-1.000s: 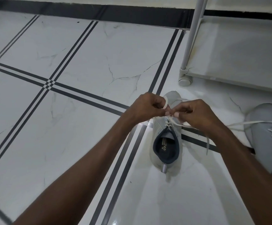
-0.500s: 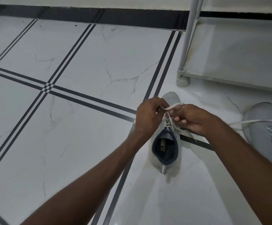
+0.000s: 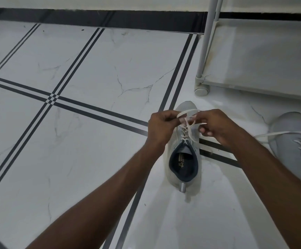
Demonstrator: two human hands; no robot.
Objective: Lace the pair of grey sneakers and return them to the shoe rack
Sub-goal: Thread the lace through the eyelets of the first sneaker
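A grey sneaker [image 3: 183, 177] with a dark blue lining stands on the floor, toe pointing away from me. Above its eyelets, my left hand [image 3: 161, 127] pinches a loop of the white lace [image 3: 188, 127]. My right hand [image 3: 216, 125] grips the other strand of the same lace just to the right. The two hands are a short way apart, with the lace crossing between them. The second grey sneaker [image 3: 293, 141] lies at the right edge, its white laces loose and trailing left across the floor.
The white shoe rack [image 3: 264, 56] stands at the upper right on a small caster [image 3: 201, 90], its bottom shelf bare. White marble floor tiles with dark stripes [image 3: 74, 69] spread to the left. A dark skirting band runs along the far wall.
The hands dropped lower onto the sneaker, then drew slightly apart, opening a lace loop between them. The sneaker has stayed in place.
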